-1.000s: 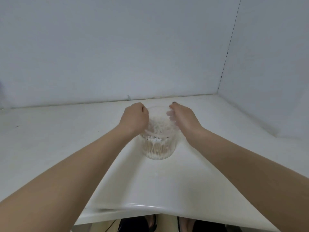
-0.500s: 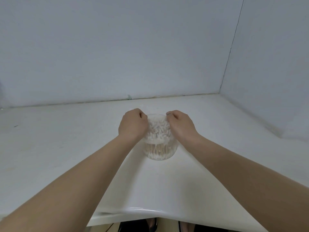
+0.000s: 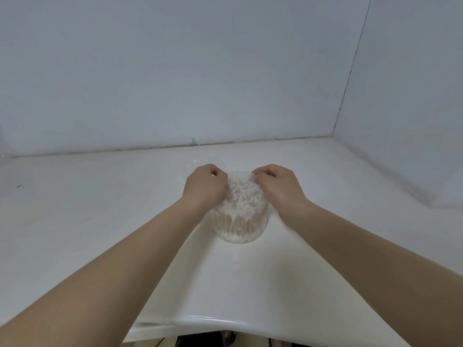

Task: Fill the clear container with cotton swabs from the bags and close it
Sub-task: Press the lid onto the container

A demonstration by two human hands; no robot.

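Note:
A clear round container [image 3: 239, 226] stands on the white table, packed with upright cotton swabs [image 3: 241, 196] whose white tips reach its top. My left hand [image 3: 204, 185] grips the left side of the top and my right hand [image 3: 276, 185] grips the right side, fingers curled over the rim. A clear lid seems to sit on top under my fingers, but it is too transparent to tell for sure. No bags are in view.
The white table [image 3: 100, 209] runs to a grey back wall and a side wall at the right, which meet in a corner [image 3: 334, 135]. The table's front edge [image 3: 213, 319] is close to me, with feet visible below it.
Both hands came down from above the container and closed on its top from either side. The container has stayed in place.

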